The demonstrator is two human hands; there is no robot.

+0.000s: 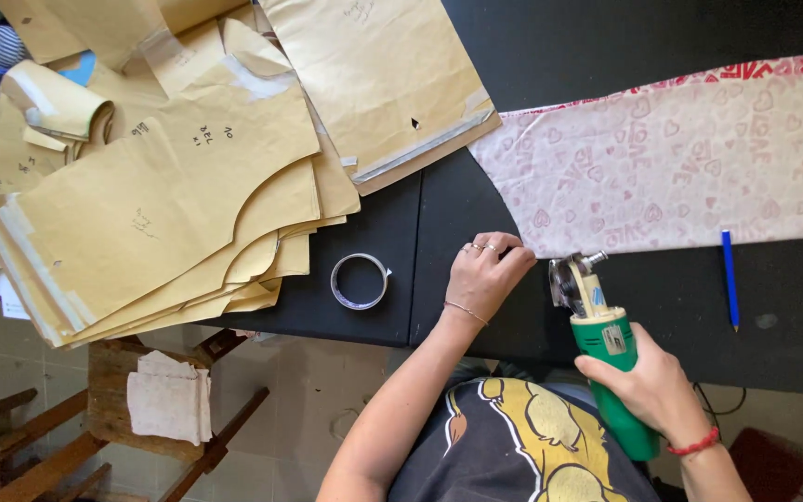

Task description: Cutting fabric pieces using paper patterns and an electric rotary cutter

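While the left hand presses curled fingers on the pink heart-print fabric's corner, the right hand, fingers wrapped around the green rotary cutter, points its blade at the fabric edge just beyond.

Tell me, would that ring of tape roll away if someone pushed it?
Probably not. The roll of tape lies flat on the black table, so a push would likely just slide it. Stood on its edge, its round shape could roll. It looks thin and hollow, so it is probably light to lift.

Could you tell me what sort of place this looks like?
Probably a sewing or garment workshop: brown paper patterns are stacked on the black table, and the right hand holds a green rotary cutter at the heart-print fabric.
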